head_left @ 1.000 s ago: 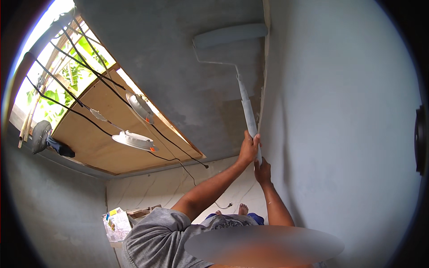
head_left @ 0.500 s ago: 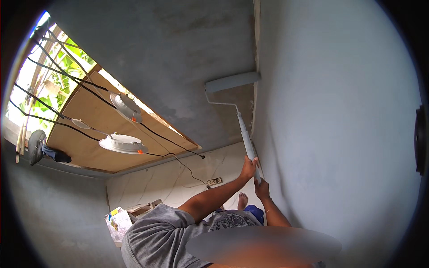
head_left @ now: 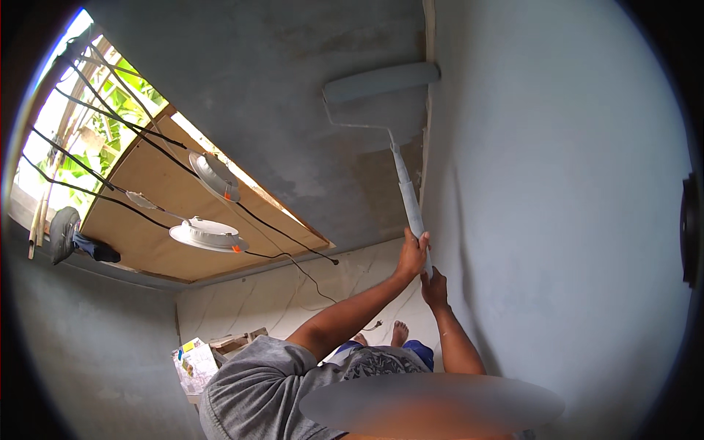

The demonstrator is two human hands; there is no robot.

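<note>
A paint roller [head_left: 381, 82] with a long grey sleeve lies across the patchy dark grey surface [head_left: 293, 66], its right end at the corner beside the pale blue-grey wall [head_left: 557, 183]. From its wire frame a light grey handle [head_left: 408, 198] runs down to my hands. My left hand [head_left: 414, 254] is wrapped round the handle, higher up. Just below and to the right, my right hand [head_left: 435, 288] grips the handle's lower end. A damp-looking brownish patch [head_left: 389, 176] shows behind the handle.
Two round white lamps [head_left: 209, 235] hang on dark wires at the left. Behind them are a brown board [head_left: 150, 213] and a bright opening with green leaves [head_left: 125, 99]. Printed papers [head_left: 194, 367] lie at the lower left. A bare foot [head_left: 400, 334] shows below my hands.
The roller has moved up along the dark grey surface, toward the top of the view. Both my hands have risen with the handle, keeping their grip. A plug on the floor has come into sight.
</note>
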